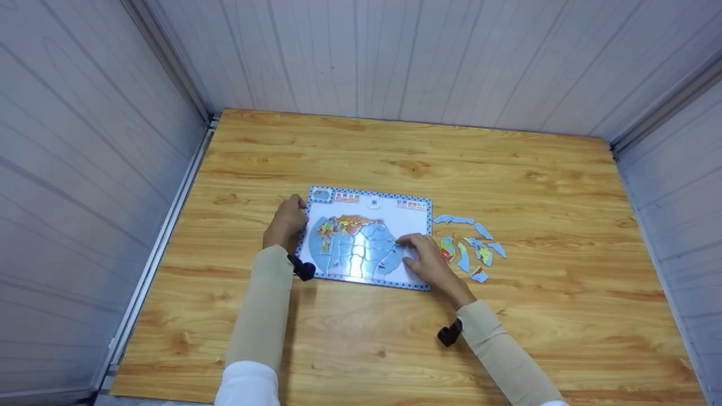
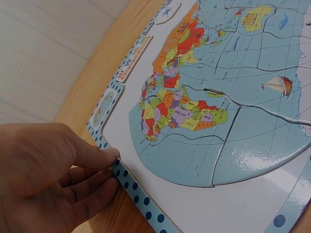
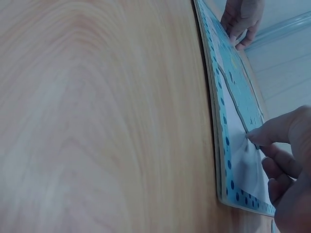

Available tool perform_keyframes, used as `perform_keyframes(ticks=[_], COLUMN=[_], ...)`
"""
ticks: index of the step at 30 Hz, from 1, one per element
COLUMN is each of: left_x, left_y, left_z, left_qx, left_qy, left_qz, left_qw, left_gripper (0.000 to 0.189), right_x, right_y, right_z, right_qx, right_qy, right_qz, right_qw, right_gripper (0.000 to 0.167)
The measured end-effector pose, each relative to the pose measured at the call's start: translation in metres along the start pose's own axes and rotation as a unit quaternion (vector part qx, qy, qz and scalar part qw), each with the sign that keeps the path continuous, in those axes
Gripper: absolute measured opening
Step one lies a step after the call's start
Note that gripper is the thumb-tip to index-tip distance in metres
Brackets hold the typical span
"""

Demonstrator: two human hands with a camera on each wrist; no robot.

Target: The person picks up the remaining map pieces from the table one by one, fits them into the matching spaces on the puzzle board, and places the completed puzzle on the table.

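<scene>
A world-map jigsaw board (image 1: 417,276) with a blue dotted border lies on the table. Joined map pieces (image 1: 366,248) cover much of it. At its left edge my left hand (image 1: 286,220) grips the frame, thumb on top of the border and fingers along the side, as the left wrist view shows. My right hand (image 1: 431,262) reaches over the board's right part, thumb and forefinger bent at the edge of a blue puzzle piece (image 1: 391,260) on the map's right side. In the right wrist view its fingertips (image 3: 252,135) pinch that edge close over the white backing.
Several loose puzzle pieces (image 1: 463,255) lie to the right of the board, blue with coloured land. The wooden table (image 1: 536,186) extends around it, with pale panel walls (image 1: 406,62) at the back and sides.
</scene>
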State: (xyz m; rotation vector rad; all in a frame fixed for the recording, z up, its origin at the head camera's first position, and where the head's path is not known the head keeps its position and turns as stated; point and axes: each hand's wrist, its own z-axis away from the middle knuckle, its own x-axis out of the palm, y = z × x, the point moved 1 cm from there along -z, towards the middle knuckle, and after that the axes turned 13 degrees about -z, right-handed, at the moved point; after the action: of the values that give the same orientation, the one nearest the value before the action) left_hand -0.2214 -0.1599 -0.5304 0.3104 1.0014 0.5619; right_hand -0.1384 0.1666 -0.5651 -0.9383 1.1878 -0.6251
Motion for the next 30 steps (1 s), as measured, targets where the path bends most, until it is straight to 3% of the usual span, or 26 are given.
perform_keyframes(ticks=[15, 22, 30], left_x=[-0.0005, -0.0014, 0.0002], left_y=[-0.0003, 0.0006, 0.0002], left_z=[-0.0012, 0.0009, 0.0006], left_qx=[0.011, -0.005, 0.001], left_qy=[0.014, 0.002, 0.001], left_qz=[-0.008, 0.003, 0.001], left_qw=[0.9998, 1.0000, 1.0000], left_gripper=[0.032, 0.033, 0.032], right_x=[-0.0019, -0.0014, -0.0054], right_y=[0.0048, 0.0051, 0.0072], right_z=[-0.0003, 0.0006, 0.0035], right_qx=[-0.020, -0.021, -0.020], right_qy=[0.012, 0.009, 0.019], right_qz=[-0.005, 0.000, -0.025], right_qw=[0.9997, 0.9997, 0.9993], right_gripper=[0.033, 0.033, 0.032])
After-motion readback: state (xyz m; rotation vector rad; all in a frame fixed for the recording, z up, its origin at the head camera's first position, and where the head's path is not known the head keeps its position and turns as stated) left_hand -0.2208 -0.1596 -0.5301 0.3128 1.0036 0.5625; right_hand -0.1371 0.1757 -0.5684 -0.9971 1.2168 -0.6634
